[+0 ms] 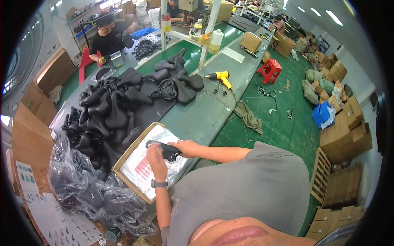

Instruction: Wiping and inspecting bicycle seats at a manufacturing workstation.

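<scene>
A black bicycle saddle (pixel 168 150) is held over a shallow cardboard box (pixel 130 183). My right hand (pixel 187 148) is closed on the saddle's right end. At the saddle's left end, my left hand (pixel 155 158) has its fingers bent against it, slightly blurred; a dark watch is on that wrist. Inside the box lies white plastic wrapping (pixel 137 158) with red print. A large heap of black saddles (pixel 117 110) covers the table beyond the box, some of them showing their undersides and rails.
Crumpled clear plastic (pixel 96 190) lies left of the box. A yellow heat gun (pixel 222 77) rests on the green-topped table (pixel 201 115) near its right edge. A red stool (pixel 269 70) stands on the floor to the right. Across the table, a person (pixel 111 41) works.
</scene>
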### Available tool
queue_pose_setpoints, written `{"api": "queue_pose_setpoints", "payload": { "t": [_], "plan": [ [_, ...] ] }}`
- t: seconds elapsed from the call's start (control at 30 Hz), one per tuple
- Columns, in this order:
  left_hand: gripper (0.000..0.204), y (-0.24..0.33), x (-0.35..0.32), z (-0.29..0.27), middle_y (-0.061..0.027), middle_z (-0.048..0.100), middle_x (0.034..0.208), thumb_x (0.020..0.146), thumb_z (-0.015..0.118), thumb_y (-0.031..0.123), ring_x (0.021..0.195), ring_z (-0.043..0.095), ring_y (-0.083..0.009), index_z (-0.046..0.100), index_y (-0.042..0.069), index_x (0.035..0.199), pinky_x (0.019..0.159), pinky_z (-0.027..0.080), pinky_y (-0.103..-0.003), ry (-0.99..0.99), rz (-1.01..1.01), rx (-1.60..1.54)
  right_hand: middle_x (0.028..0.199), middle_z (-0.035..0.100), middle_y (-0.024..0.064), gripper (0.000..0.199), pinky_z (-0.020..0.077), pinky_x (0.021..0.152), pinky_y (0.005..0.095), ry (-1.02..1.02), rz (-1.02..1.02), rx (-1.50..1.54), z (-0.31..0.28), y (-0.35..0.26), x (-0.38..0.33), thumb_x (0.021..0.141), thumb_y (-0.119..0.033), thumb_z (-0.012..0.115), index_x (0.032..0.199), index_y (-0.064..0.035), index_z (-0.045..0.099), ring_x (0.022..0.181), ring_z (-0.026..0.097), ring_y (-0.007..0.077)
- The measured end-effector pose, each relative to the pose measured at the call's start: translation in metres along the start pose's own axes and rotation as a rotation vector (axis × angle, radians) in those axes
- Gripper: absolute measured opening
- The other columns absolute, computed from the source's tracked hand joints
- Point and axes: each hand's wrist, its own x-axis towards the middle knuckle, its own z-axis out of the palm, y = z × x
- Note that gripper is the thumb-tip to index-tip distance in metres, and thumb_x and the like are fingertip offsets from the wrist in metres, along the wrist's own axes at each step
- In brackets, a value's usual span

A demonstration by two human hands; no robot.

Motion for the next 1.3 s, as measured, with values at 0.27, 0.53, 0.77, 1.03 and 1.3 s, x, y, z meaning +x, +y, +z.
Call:
{"api": "queue_pose_setpoints", "payload": {
  "t": [0.27,0.53,0.77,1.03,1.3],
  "plan": [
    [0.009,0.045,-0.039,-0.077,-0.0216,0.058,0.13,0.105,0.054,0.009,0.126,0.054,-0.0381,0.059,0.001,0.105,0.115,0.038,-0.05,0.188,-0.016,0.048,0.09,0.068,0.0111,0.058,0.0566,0.052,0.0302,-0.63,0.561,1.402,-0.05,-0.02,-0.017,0.097,-0.016,0.074,0.144,-0.0014,0.043,0.061,0.062,0.016],
    [0.015,0.094,0.002,-0.096,-0.0112,0.058,0.099,0.11,0.05,0.012,0.098,0.055,-0.0218,0.054,0.003,0.099,0.094,0.045,-0.037,0.186,-0.191,-0.78,0.101,0.069,0.011,0.052,0.0551,0.055,0.0287,-0.216,0.456,1.308,-0.087,-0.052,0.031,0.099,-0.03,0.075,0.136,-0.0014,0.054,0.084,0.067,0.0135],
    [0.017,0.033,0.008,-0.1,-0.0077,0.062,0.1,0.104,0.062,0.014,0.094,0.058,-0.018,0.06,0.001,0.116,0.085,0.049,-0.034,0.016,-0.721,-0.991,0.123,0.07,0.0077,0.049,0.0554,0.089,0.0329,0.134,0.133,1.012,-0.088,-0.082,0.101,0.103,-0.019,0.07,0.145,-0.0015,0.055,0.104,0.066,0.0153],
    [0.044,-0.04,0.133,-0.193,-0.0053,0.072,0.121,0.095,0.076,0.012,0.109,0.069,-0.0203,0.065,-0.001,0.135,0.098,0.055,-0.036,0.548,-0.701,-0.844,0.114,0.072,0.0185,0.032,0.0564,0.094,0.0472,0.396,-0.709,0.5,-0.1,-0.185,0.183,0.084,0.008,0.071,0.116,0.0022,0.073,0.109,0.069,0.0399],
    [0.011,-0.207,0.118,-0.497,0.0,0.062,0.08,0.099,0.075,0.011,0.07,0.061,-0.0146,0.068,0.004,0.103,0.059,0.05,-0.027,1.355,-0.397,-0.497,0.106,0.075,0.0146,0.034,0.0555,0.091,0.0426,0.124,-0.177,0.551,-0.055,-0.059,0.273,0.091,-0.01,0.075,0.124,-0.0021,0.071,0.102,0.07,0.0341]
  ]
}}
